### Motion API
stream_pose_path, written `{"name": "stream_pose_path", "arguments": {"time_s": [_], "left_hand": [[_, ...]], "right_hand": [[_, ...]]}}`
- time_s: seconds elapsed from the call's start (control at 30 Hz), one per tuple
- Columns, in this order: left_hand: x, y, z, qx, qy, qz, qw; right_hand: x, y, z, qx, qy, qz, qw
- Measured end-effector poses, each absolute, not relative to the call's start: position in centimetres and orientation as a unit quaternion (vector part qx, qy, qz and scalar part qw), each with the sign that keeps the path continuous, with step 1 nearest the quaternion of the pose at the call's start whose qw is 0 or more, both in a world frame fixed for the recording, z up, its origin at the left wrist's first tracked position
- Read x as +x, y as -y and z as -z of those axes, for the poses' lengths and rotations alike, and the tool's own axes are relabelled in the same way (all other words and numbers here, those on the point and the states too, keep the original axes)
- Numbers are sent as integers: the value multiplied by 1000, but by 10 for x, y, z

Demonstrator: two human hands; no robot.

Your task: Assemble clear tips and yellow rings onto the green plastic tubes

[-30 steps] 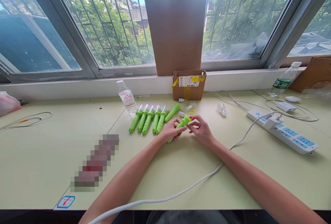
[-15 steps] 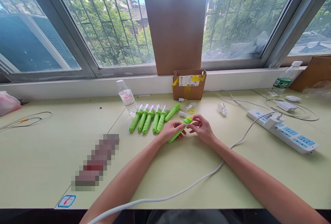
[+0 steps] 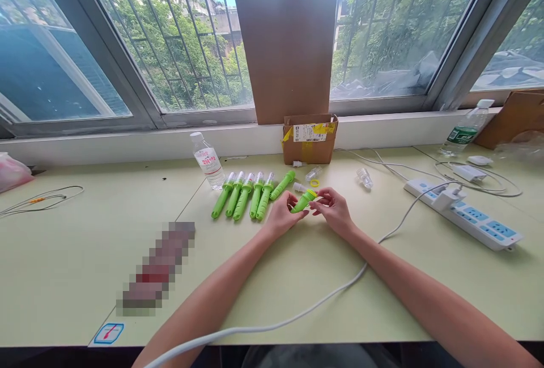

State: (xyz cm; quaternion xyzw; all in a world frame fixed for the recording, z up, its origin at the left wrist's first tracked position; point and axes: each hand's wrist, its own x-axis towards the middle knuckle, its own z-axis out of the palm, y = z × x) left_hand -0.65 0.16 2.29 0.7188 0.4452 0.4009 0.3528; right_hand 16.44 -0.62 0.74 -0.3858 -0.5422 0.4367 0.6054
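A green plastic tube [image 3: 302,202] with a yellow ring at its upper end lies tilted in my left hand [image 3: 284,215], whose fingers are wrapped round it. My right hand [image 3: 334,209] is just to the right, its fingertips pinched together against the tube's side below the ring. Whatever those fingertips hold is too small or hidden to name. Left of the hands lie several green tubes with clear caps [image 3: 242,197] in a row. Beside them rests a green tube without a clear cap [image 3: 283,185]. Behind the hands are a white plastic piece [image 3: 299,187], a clear cap [image 3: 313,173] and a yellow ring [image 3: 314,183].
A small cardboard box [image 3: 310,140] stands by the window sill, and a water bottle [image 3: 208,161] is at its left. Another clear cap [image 3: 364,179] lies to the right. The power strip [image 3: 488,225] sits at far right; a white cable [image 3: 327,295] crosses the table under my right forearm.
My left hand has turned and changed its grip, so the tube's lower end is now covered by the palm. My right fingertips stay beside the tube's upper end.
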Motion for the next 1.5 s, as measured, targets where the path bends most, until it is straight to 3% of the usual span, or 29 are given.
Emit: {"name": "stream_pose_path", "arguments": {"time_s": [0.13, 0.47, 0.7, 1.07, 1.5], "left_hand": [[-3, -1, -17, 756, -459, -408, 226], [-4, -1, -12, 762, -460, -407, 204], [-3, -2, -12, 734, -447, -433, 272], [-5, 1, -25, 637, -455, -407, 471], [-9, -6, -22, 637, -422, -356, 539]], "right_hand": [[166, 5, -7, -394, 541, -425, 610], [167, 7, -6, -404, 555, -418, 595], [167, 5, -6, -409, 571, -399, 589], [169, 6, -8, -418, 593, -394, 564], [170, 6, -7, -430, 603, -382, 553]]}}
